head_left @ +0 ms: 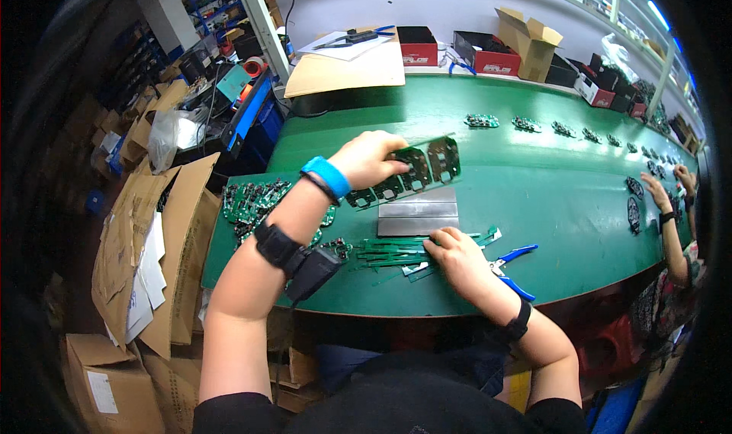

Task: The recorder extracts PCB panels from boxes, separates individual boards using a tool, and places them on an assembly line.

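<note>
My left hand (372,160) grips a green circuit board panel (415,173) by its left part, holding it tilted above the table. The panel has several rounded boards with pale cutouts joined in a row. Below it lies a grey metal block (418,214) with a groove across it. My right hand (460,260) rests on a heap of thin green board strips (385,253), its fingers curled over their right part; whether it grips any is hidden. Just right of that hand lie blue-handled cutting pliers (509,270), jaws toward the strips.
Populated circuit boards (255,205) are piled at the left. A row of boards (526,124) runs along the far right, where a co-worker's hands (657,190) are. Cardboard (347,68) and red boxes (418,47) line the back; cartons (183,259) stand left of the table.
</note>
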A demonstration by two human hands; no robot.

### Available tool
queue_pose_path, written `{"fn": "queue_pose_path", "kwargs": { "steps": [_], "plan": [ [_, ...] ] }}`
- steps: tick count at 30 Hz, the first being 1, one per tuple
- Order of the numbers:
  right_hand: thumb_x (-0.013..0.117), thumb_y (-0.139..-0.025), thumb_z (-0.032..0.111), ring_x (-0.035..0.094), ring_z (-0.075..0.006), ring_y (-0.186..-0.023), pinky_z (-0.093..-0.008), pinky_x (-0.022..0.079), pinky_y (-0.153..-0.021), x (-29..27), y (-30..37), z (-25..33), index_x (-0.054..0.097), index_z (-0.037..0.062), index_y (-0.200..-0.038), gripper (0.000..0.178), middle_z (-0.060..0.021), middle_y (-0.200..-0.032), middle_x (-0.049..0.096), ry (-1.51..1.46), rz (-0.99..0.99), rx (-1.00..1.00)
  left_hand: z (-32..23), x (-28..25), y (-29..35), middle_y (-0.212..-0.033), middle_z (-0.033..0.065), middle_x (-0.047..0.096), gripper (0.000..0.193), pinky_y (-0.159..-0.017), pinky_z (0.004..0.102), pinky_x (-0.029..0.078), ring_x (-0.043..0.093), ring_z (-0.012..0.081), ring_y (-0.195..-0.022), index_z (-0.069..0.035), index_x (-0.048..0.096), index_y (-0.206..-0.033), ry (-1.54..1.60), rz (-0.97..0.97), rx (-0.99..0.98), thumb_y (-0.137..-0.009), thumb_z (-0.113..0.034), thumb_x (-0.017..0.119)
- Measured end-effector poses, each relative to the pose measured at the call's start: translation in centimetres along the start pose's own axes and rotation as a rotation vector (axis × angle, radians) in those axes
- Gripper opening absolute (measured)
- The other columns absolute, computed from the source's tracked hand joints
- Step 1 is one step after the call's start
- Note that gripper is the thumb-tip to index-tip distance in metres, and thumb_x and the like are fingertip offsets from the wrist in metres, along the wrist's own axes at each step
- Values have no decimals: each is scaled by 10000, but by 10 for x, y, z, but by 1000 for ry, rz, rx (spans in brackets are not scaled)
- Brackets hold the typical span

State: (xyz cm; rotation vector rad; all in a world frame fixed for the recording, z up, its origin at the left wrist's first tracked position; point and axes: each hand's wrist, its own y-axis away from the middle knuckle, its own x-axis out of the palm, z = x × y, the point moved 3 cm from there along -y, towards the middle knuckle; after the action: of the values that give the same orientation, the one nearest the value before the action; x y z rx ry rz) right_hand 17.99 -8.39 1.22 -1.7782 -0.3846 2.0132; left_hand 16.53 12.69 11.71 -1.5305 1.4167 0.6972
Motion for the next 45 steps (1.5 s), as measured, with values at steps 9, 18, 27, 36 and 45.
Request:
{"fn": "queue_pose_path", "kwargs": {
  "steps": [9,18,27,36,45],
  "plan": [
    [583,-666,53,523,-253,-837,-337,452,-741,-11,28,-2,629,32,-854,195,-92,-813,543,-117,10,140,-14,36,-27,-943,149,640,293,-775,409,476,606,320,-902,-85,625,-1011,-282,226,-115,-763,-238,655],
    [618,-751,79,523,-257,-733,-363,453,-672,-14,13,0,611,38,-772,46,-82,-708,514,-147,-128,181,-16,48,-21,-879,138,651,328,-708,428,495,617,337,-835,-106,569,-1058,-336,146,-114,-803,-309,611],
    [623,-765,94,544,-281,-732,-372,460,-682,-12,5,3,628,36,-798,67,-101,-726,537,-206,-93,208,54,61,-62,-1039,171,622,493,-831,394,467,590,339,-954,-107,532,-1173,-189,129,-56,-796,-412,620],
    [615,-772,109,554,-317,-692,-395,473,-657,-23,9,-60,593,11,-715,116,-142,-688,540,-47,-39,459,54,39,-56,-842,66,636,368,-695,264,469,575,113,-764,17,584,-1017,328,210,-83,-788,-246,700],
    [536,-725,32,544,-319,-782,-396,459,-706,-10,-22,-82,575,20,-715,42,-129,-733,534,-32,44,225,69,27,-23,-849,0,631,261,-678,221,454,557,58,-764,-27,610,-989,748,197,-259,-822,-219,667]
  ]
}}
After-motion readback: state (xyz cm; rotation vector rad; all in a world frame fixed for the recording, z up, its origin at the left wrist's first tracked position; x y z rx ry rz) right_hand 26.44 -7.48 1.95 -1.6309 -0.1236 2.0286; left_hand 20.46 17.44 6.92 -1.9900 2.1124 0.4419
